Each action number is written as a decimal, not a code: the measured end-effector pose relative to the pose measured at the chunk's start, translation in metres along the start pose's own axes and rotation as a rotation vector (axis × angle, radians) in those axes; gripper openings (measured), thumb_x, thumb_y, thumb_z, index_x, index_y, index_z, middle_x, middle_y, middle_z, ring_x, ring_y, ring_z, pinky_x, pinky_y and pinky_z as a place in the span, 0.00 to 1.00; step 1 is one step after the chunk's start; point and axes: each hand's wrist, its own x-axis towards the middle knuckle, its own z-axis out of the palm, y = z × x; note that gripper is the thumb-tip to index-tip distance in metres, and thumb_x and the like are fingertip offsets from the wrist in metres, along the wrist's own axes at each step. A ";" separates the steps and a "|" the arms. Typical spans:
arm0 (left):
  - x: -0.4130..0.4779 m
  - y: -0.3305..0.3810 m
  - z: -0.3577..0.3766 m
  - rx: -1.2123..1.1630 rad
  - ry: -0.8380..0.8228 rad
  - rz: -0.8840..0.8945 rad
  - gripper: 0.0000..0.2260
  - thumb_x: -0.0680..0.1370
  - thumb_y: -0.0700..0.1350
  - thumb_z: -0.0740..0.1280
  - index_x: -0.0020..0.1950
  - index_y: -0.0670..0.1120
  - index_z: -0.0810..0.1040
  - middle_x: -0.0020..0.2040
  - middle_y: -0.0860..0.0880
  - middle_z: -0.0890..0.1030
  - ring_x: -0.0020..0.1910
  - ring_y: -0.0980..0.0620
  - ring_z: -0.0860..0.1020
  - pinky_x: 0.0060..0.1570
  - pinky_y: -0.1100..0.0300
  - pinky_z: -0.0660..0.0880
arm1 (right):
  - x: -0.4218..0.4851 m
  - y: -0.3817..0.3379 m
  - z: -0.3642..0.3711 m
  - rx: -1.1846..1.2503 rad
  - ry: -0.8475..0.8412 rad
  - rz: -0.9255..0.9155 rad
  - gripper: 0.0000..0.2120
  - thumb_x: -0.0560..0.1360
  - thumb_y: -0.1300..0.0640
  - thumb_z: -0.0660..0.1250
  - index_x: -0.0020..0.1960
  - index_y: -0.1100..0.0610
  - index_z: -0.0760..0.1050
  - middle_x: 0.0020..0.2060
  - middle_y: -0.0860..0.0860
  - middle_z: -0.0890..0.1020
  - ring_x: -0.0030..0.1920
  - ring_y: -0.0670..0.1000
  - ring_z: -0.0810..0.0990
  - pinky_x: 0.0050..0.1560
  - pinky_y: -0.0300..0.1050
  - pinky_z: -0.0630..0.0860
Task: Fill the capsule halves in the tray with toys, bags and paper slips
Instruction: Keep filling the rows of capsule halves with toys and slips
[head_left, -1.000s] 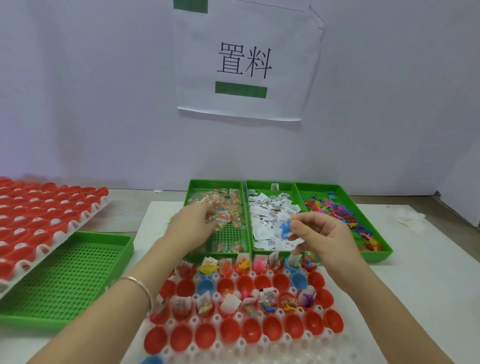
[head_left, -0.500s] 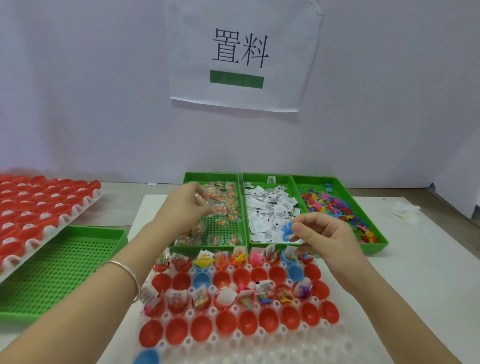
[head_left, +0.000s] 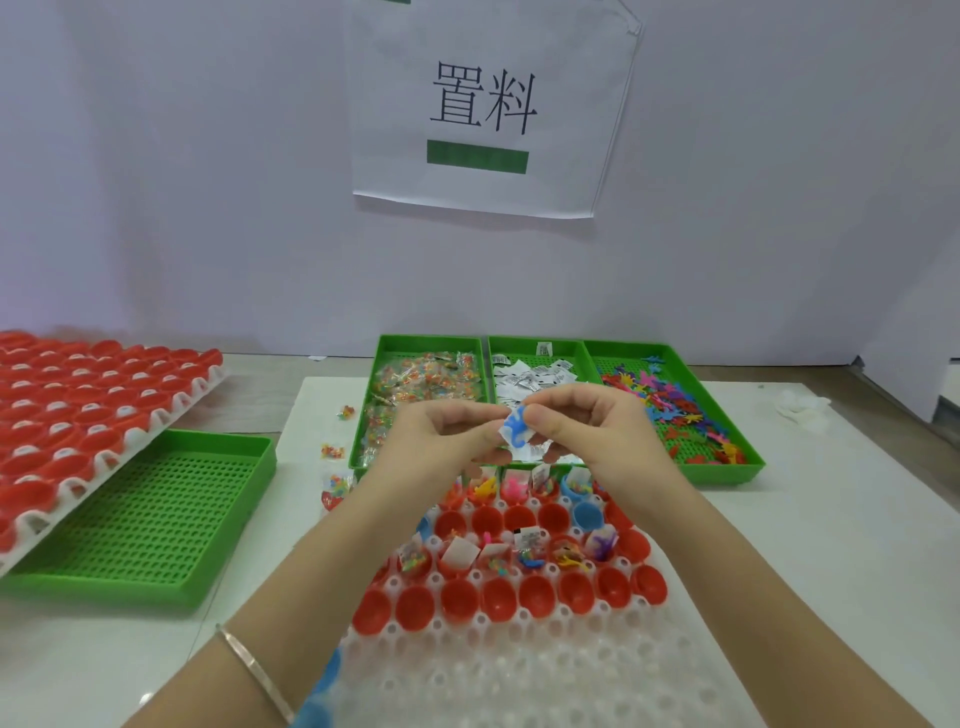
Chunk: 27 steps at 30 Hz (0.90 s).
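A white tray (head_left: 519, 670) in front of me holds red and blue capsule halves (head_left: 498, 597); the far rows hold toys, bags and slips, the near row of red halves looks hollow. Above the tray my left hand (head_left: 441, 441) and my right hand (head_left: 587, 431) meet. Between their fingertips is a blue toy with a white paper slip (head_left: 515, 431), pinched by both hands; whether the left hand also holds a bag is hidden. Behind them stand three green bins: clear bags (head_left: 415, 384), paper slips (head_left: 535, 374), coloured toys (head_left: 680, 410).
A green perforated tray (head_left: 150, 514) lies at the left, with a white rack of red capsule halves (head_left: 78, 415) leaning over it. A few loose small bags (head_left: 332, 451) lie on the white mat left of the bins. A printed sign (head_left: 488, 104) hangs on the wall.
My left hand left the bag bin and came right to meet my right hand. The blue toy and slip are now pinched between both hands, slightly higher over the tray.
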 end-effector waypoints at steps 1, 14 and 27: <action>-0.003 0.000 0.001 -0.038 -0.018 -0.006 0.05 0.74 0.40 0.72 0.48 0.48 0.85 0.42 0.47 0.86 0.39 0.52 0.84 0.33 0.65 0.76 | -0.001 -0.001 0.000 -0.020 -0.002 -0.003 0.02 0.73 0.61 0.72 0.44 0.55 0.83 0.37 0.50 0.85 0.36 0.47 0.81 0.37 0.39 0.79; -0.022 -0.012 0.017 -0.239 0.007 0.023 0.11 0.68 0.42 0.74 0.50 0.48 0.84 0.45 0.46 0.86 0.43 0.51 0.84 0.38 0.66 0.78 | -0.015 -0.004 -0.001 0.080 -0.031 0.111 0.12 0.72 0.62 0.72 0.55 0.61 0.79 0.40 0.59 0.85 0.36 0.55 0.84 0.34 0.45 0.81; -0.052 -0.028 0.049 0.620 -0.046 0.357 0.21 0.77 0.45 0.70 0.68 0.56 0.73 0.55 0.56 0.80 0.53 0.59 0.78 0.57 0.64 0.74 | -0.042 0.012 -0.069 -0.168 0.041 0.185 0.05 0.71 0.68 0.72 0.45 0.61 0.81 0.35 0.56 0.85 0.34 0.52 0.83 0.33 0.40 0.79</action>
